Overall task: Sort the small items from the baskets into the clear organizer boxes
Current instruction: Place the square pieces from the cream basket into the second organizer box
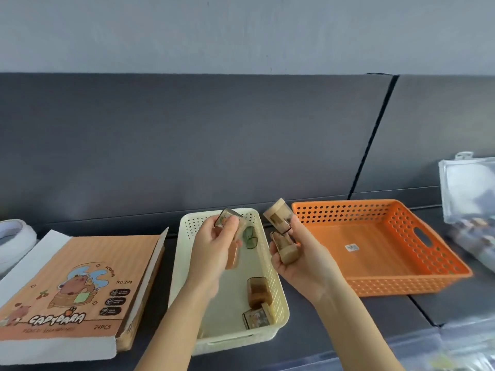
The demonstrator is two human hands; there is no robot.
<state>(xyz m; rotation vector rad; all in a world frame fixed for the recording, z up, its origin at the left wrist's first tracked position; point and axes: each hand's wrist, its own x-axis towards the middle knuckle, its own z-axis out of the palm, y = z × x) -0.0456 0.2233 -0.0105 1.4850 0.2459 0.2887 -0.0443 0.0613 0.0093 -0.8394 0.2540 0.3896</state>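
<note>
A cream perforated basket (278, 303) stands in front of me with a few small brown sharpeners (258, 291) and a green one (250, 236) inside. Above it, my left hand (214, 245) pinches one small brown sharpener (227, 219) between thumb and fingers. My right hand (297, 255) grips two brown sharpeners (281, 228) just right of the basket's rim. An orange basket (388, 285) sits to the right, holding nothing but a small sticker. A clear organizer box (467, 188) shows at the far right edge.
An orange Capybara product box (80, 285) lies at the left on a white sheet. A white roll (13, 236) sits at the far left. Clear plastic packets (468, 242) lie at the right and lower right. A dark padded wall runs behind.
</note>
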